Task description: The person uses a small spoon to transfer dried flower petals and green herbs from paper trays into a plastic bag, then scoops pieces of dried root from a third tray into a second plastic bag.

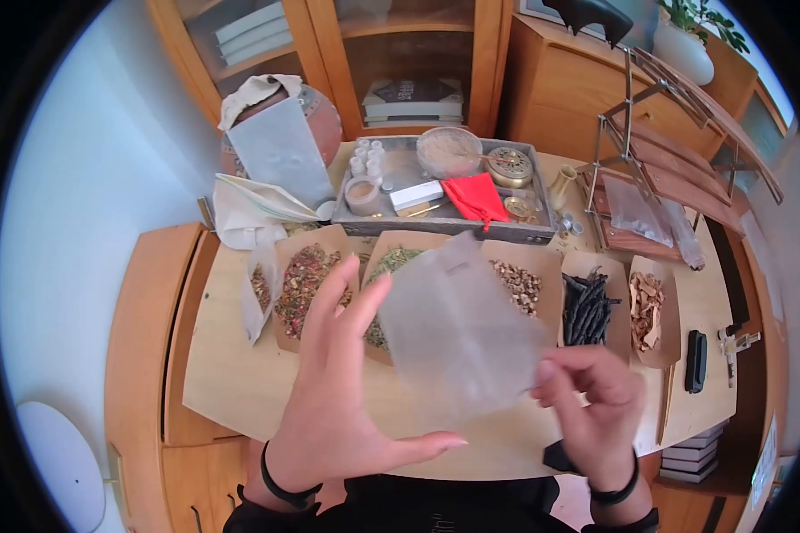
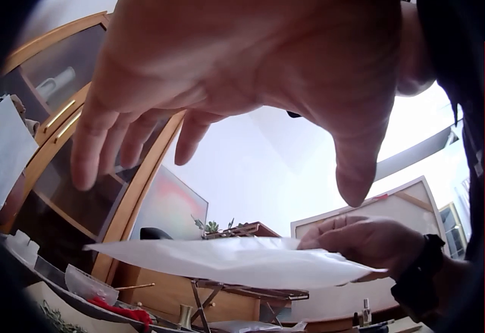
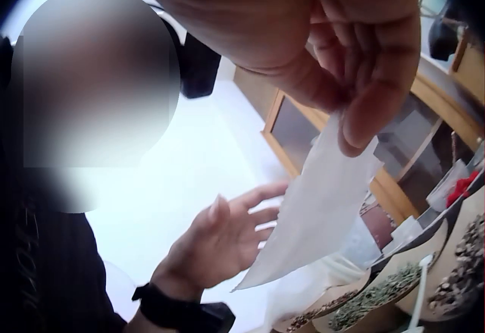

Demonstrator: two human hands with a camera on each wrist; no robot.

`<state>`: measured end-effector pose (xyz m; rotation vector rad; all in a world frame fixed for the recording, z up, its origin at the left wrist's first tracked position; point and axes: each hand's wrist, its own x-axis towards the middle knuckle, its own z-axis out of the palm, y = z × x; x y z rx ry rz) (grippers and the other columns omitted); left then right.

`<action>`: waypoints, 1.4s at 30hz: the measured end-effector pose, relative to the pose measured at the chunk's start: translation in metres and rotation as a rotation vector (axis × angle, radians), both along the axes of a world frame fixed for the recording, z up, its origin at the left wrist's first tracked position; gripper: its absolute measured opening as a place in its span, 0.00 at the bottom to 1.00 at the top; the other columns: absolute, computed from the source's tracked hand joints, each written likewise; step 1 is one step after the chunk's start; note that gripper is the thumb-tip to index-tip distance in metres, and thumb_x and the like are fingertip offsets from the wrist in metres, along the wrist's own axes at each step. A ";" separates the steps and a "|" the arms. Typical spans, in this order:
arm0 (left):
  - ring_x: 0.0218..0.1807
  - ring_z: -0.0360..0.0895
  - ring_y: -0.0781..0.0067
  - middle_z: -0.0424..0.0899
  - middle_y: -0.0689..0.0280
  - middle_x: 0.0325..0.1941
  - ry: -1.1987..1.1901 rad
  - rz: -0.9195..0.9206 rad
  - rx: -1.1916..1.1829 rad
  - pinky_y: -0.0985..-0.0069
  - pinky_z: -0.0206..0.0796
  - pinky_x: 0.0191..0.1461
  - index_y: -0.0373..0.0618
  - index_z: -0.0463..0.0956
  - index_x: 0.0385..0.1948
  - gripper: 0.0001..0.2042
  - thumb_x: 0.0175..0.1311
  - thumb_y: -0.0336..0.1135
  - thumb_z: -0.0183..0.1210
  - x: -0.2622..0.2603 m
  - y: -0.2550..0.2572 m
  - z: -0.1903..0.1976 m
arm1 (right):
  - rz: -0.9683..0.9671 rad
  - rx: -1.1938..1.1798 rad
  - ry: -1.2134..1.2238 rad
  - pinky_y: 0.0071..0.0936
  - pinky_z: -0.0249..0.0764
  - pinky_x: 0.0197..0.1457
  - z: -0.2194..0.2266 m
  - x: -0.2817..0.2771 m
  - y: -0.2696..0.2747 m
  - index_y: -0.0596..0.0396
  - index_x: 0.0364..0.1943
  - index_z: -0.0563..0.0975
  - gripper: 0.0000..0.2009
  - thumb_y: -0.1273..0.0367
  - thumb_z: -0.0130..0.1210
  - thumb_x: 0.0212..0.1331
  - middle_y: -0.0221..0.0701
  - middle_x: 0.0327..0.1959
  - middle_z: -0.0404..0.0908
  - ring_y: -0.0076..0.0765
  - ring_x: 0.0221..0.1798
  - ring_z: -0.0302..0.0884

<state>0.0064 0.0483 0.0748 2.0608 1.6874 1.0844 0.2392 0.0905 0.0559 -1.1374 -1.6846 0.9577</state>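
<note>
My right hand (image 1: pixel 596 404) pinches a thin, translucent white bag (image 1: pixel 458 333) by its near right corner, between thumb and fingers. The bag looks flat and hangs over the row of paper trays; a small tab-like patch shows near its far end. To the left of it, my left hand (image 1: pixel 333 382) is spread wide, fingers up and thumb stretched out, with nothing in its grasp. In the left wrist view the bag (image 2: pixel 235 263) lies below the spread fingers. The right wrist view shows the bag's edge (image 3: pixel 311 196) slanting down from my right fingertips toward my left hand (image 3: pixel 216 242).
Paper trays hold dried petals (image 1: pixel 307 289), green herb (image 1: pixel 396 259), chopped brown pieces (image 1: pixel 517 286), dark pods (image 1: pixel 587 309) and bark chips (image 1: pixel 646 311). Behind stands a grey tray (image 1: pixel 436 228) with a red pouch (image 1: pixel 477 197). A wooden folding rack (image 1: pixel 676 169) is at right.
</note>
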 end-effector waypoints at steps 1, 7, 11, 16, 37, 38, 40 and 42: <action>0.71 0.51 0.44 0.52 0.44 0.69 0.059 0.011 0.005 0.55 0.50 0.69 0.39 0.55 0.65 0.57 0.28 0.53 0.78 -0.001 0.003 -0.001 | 0.023 0.057 -0.025 0.18 0.75 0.29 0.000 -0.011 -0.001 0.62 0.35 0.79 0.04 0.77 0.60 0.56 0.32 0.25 0.82 0.23 0.25 0.80; 0.74 0.43 0.38 0.43 0.41 0.73 0.240 0.029 -0.210 0.51 0.43 0.73 0.38 0.41 0.70 0.69 0.22 0.59 0.78 -0.010 0.005 0.002 | 0.157 0.194 -0.081 0.22 0.74 0.26 -0.002 -0.042 -0.008 0.61 0.35 0.80 0.07 0.80 0.61 0.51 0.36 0.24 0.80 0.30 0.23 0.79; 0.74 0.44 0.39 0.44 0.41 0.72 0.216 -0.032 -0.176 0.51 0.44 0.72 0.38 0.42 0.69 0.67 0.23 0.56 0.79 -0.011 0.003 -0.007 | 0.212 0.285 -0.119 0.25 0.73 0.25 -0.002 -0.048 -0.013 0.61 0.36 0.79 0.09 0.81 0.61 0.49 0.36 0.24 0.78 0.34 0.23 0.78; 0.68 0.51 0.33 0.48 0.41 0.69 0.097 -0.047 -0.128 0.45 0.49 0.67 0.52 0.52 0.68 0.58 0.27 0.50 0.77 -0.011 -0.002 -0.013 | 0.268 0.324 -0.142 0.26 0.73 0.25 0.004 -0.049 -0.018 0.61 0.39 0.78 0.11 0.81 0.61 0.49 0.36 0.26 0.79 0.35 0.22 0.78; 0.66 0.59 0.41 0.57 0.47 0.66 0.095 0.005 -0.104 0.51 0.58 0.64 0.48 0.67 0.42 0.35 0.28 0.42 0.79 -0.037 -0.032 -0.032 | 0.221 0.122 -0.629 0.36 0.75 0.22 -0.021 -0.027 -0.006 0.63 0.37 0.70 0.15 0.70 0.63 0.52 0.42 0.24 0.75 0.49 0.21 0.77; 0.66 0.59 0.41 0.57 0.47 0.66 0.092 0.004 -0.106 0.51 0.58 0.64 0.48 0.67 0.42 0.35 0.28 0.42 0.79 -0.037 -0.031 -0.032 | 0.221 0.120 -0.632 0.36 0.75 0.22 -0.024 -0.028 -0.004 0.63 0.37 0.70 0.15 0.70 0.63 0.52 0.42 0.24 0.75 0.49 0.21 0.77; 0.65 0.60 0.39 0.56 0.46 0.66 0.088 -0.033 -0.128 0.52 0.59 0.64 0.49 0.69 0.39 0.32 0.28 0.42 0.78 -0.037 -0.029 -0.032 | 0.247 0.160 -0.711 0.37 0.75 0.21 -0.031 -0.030 -0.002 0.63 0.33 0.69 0.15 0.69 0.63 0.51 0.45 0.23 0.75 0.50 0.21 0.77; 0.65 0.60 0.38 0.56 0.45 0.66 0.093 -0.039 -0.133 0.52 0.60 0.64 0.49 0.69 0.37 0.31 0.28 0.41 0.78 -0.037 -0.028 -0.032 | 0.227 0.142 -0.728 0.37 0.74 0.22 -0.037 -0.031 -0.002 0.62 0.35 0.70 0.15 0.70 0.64 0.50 0.43 0.22 0.75 0.49 0.21 0.77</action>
